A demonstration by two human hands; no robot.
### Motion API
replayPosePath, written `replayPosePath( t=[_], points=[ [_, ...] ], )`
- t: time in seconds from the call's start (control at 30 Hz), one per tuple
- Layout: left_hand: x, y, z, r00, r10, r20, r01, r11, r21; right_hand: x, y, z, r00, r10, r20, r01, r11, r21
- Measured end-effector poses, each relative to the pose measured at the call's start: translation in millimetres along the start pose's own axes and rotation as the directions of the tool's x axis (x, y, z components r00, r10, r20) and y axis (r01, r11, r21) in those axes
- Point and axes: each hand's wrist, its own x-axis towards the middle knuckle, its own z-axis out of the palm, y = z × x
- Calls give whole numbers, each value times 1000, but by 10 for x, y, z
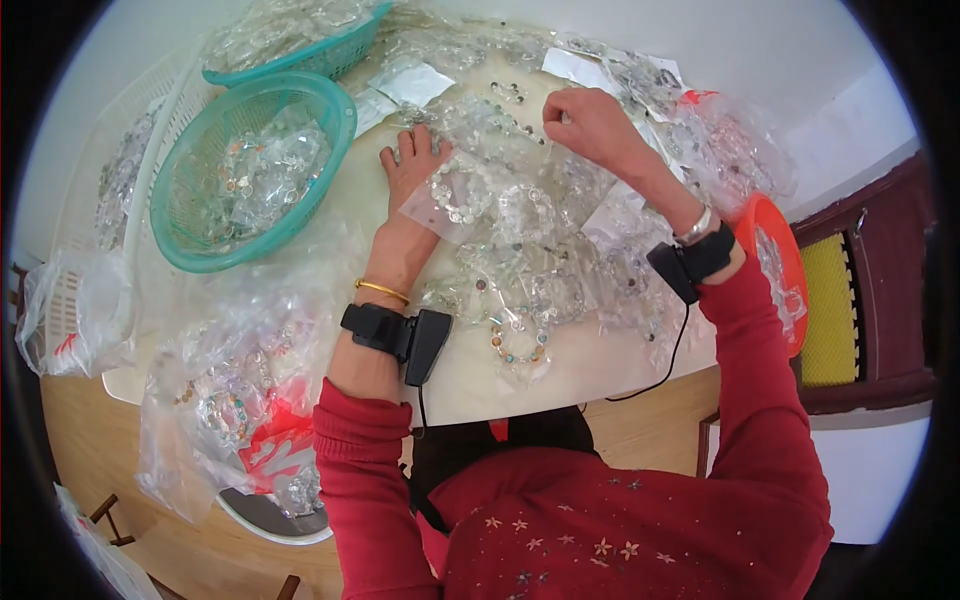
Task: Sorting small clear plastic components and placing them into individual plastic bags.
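Note:
My left hand lies on the table with its fingers stretched out and apart. A clear bag with a pale beaded bracelet overlaps the thumb side of that hand. Farther right, my right hand is raised over the heap with its fingers curled into a pinch; what they hold, if anything, I cannot make out. Below and between the hands spreads a heap of clear-bagged bracelets. At its near edge rests a bracelet with brown and turquoise beads. A loose dark-beaded bracelet sits beyond the hands.
To the left stands a green basket with bagged jewellery, a second teal basket behind it and a white basket beside it. A large plastic bag hangs at the front left. An orange-red basket is at the right.

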Motion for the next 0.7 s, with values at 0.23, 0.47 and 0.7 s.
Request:
replayPosePath(
  t=[0.23, 0.47, 0.7],
  points=[
    [-10, 15, -96, 994, -20, 103, 21, 1000, -12, -275, -551, 370, 873, -441, -206, 441, 896, -48],
    [40, -77, 13, 997, 33, 68, -29, 998, -54, -103, -706, 436, 912, -408, 40, 405, 912, 63],
    [38, 31, -145, 993, 12, 116, -7, 999, -45, -194, -749, 411, 956, -289, 47, 281, 951, 130]
  ],
)
